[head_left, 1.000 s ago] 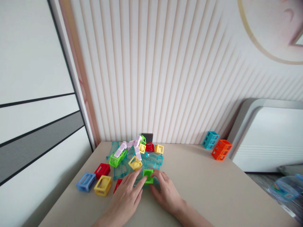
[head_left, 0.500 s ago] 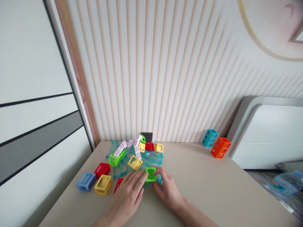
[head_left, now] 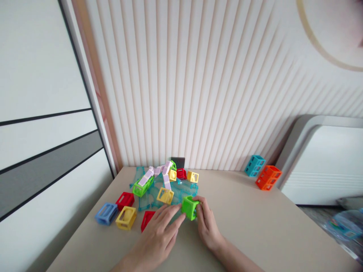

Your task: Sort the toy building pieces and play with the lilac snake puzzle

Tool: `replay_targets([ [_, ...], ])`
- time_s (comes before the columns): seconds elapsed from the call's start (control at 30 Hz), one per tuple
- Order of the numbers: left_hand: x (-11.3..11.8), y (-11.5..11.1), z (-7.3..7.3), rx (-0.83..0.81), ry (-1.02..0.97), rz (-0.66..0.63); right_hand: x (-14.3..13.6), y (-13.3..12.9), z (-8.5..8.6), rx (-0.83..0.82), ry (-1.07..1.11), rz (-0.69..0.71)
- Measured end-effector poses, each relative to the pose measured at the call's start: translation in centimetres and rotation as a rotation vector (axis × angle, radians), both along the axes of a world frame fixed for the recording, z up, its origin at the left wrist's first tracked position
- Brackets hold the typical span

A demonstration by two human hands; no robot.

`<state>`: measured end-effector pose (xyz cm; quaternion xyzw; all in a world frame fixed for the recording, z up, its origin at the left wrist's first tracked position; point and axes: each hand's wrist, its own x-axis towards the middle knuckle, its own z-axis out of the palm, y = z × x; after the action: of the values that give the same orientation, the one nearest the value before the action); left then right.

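My right hand (head_left: pixel 208 223) grips a bright green hollow block (head_left: pixel 189 207), thumb and fingers on its right side. The block is tilted, with one solid face turned toward upper left. My left hand (head_left: pixel 159 234) stretches its fingers toward the block, the fingertips at its left edge; whether they press on it I cannot tell. Partly hidden behind the left hand lies a red block (head_left: pixel 147 219). Just beyond the hands a yellow block (head_left: pixel 165 196) rests on translucent teal pieces (head_left: pixel 181 190).
Left on the table are blue (head_left: pixel 106 214), red (head_left: pixel 125 200) and yellow (head_left: pixel 126 218) blocks. Further back, lilac pieces (head_left: pixel 167 175) lie over a long green block (head_left: pixel 143 186). Teal (head_left: pixel 255 165) and orange (head_left: pixel 268 177) block stacks stand back right, near the wall.
The green block has turned in my right hand, so its side now shows, and has shifted slightly right. My left fingers have moved from its top to its left edge.
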<state>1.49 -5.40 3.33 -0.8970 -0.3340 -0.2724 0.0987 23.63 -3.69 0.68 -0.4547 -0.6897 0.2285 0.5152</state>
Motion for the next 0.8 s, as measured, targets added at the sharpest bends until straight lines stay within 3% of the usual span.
replay_targets([
  [0.1,0.1,-0.4,0.1,0.006,-0.05,-0.042,0.1,-1.0,0.8,0.015,-0.014,0.086],
  [0.27,0.0,-0.9,0.6,0.022,-0.127,-0.235,0.0,-2.5,3.1,0.164,-0.264,0.412],
  [0.4,-0.2,-0.9,0.6,0.029,-0.228,-0.186,0.3,-2.4,4.0,0.241,-0.372,0.489],
  [0.57,-0.5,-0.5,0.2,-0.012,-0.314,-0.057,0.7,-2.0,3.8,0.343,-0.478,0.495],
  [0.8,-0.9,-0.3,0.4,-0.085,-0.267,-0.131,0.4,-1.8,2.5,0.394,-0.434,0.432],
])
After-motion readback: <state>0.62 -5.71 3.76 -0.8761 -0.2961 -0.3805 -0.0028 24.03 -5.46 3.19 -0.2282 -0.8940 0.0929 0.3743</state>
